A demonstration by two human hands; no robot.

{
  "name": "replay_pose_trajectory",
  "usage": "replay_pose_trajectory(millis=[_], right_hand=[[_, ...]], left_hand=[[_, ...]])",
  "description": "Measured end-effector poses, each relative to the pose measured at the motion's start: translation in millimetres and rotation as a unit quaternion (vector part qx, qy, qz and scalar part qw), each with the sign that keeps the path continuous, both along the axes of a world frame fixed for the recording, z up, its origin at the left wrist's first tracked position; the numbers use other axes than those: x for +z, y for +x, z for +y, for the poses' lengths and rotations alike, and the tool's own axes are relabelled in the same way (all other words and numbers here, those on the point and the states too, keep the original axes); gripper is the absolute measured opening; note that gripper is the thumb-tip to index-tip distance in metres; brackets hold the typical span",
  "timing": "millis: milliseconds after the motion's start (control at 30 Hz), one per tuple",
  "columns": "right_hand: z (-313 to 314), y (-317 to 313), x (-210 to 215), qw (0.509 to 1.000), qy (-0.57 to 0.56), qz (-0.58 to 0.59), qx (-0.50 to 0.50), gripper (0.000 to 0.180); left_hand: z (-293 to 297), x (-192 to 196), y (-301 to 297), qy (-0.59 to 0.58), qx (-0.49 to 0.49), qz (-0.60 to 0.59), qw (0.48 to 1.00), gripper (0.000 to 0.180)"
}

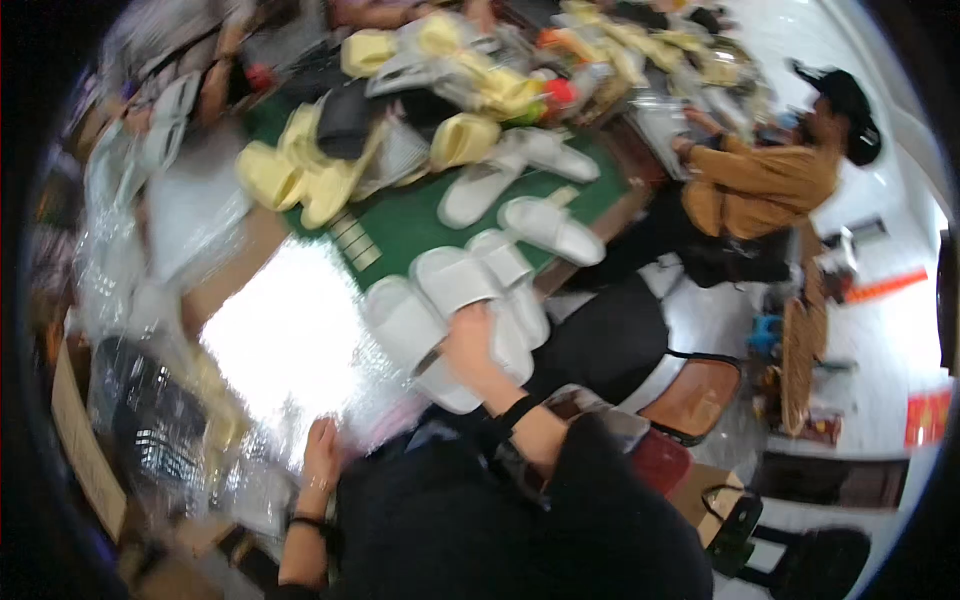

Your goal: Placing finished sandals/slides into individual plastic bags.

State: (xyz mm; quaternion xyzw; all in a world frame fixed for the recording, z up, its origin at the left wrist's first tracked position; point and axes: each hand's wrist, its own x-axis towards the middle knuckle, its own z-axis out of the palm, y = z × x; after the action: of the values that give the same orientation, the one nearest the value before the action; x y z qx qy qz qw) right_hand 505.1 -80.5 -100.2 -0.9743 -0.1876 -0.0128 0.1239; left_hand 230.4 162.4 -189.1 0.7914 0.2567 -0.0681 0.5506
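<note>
My right hand [472,345] is closed on a pair of white slide sandals [408,325], its fingers at the strap of one. More white slides [500,262] lie close beside the pair, at the near edge of the green table top. Low on the left, my left hand [322,455] has its fingers drawn together by the near edge of a stack of shiny clear plastic bags [290,330]. Whether a bag edge is between those fingers is too blurred to see.
Yellow slides [270,175] and a black slide [345,118] pile up across the green table [400,235]. Clear-wrapped slides [165,125] lie at the far left. A person in a brown top [760,190] works at the right. A brown-seated chair [695,395] stands nearby.
</note>
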Motion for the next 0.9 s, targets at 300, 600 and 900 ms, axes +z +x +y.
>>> replay_pose_trajectory(millis=[300,600,900], right_hand=[[-5,-2,-94,0.985,0.006,0.043,-0.169,0.05],[-104,-66,31,0.809,0.349,0.469,-0.06,0.033],[-56,-126,53,0.935,0.169,0.259,0.174,0.033]], left_hand=[[12,40,22,0.355,-0.289,0.033,0.889,0.055],[11,52,78,0.208,-0.173,-0.118,0.955,0.047],[-17,69,117,0.134,-0.193,-0.183,0.955,0.045]])
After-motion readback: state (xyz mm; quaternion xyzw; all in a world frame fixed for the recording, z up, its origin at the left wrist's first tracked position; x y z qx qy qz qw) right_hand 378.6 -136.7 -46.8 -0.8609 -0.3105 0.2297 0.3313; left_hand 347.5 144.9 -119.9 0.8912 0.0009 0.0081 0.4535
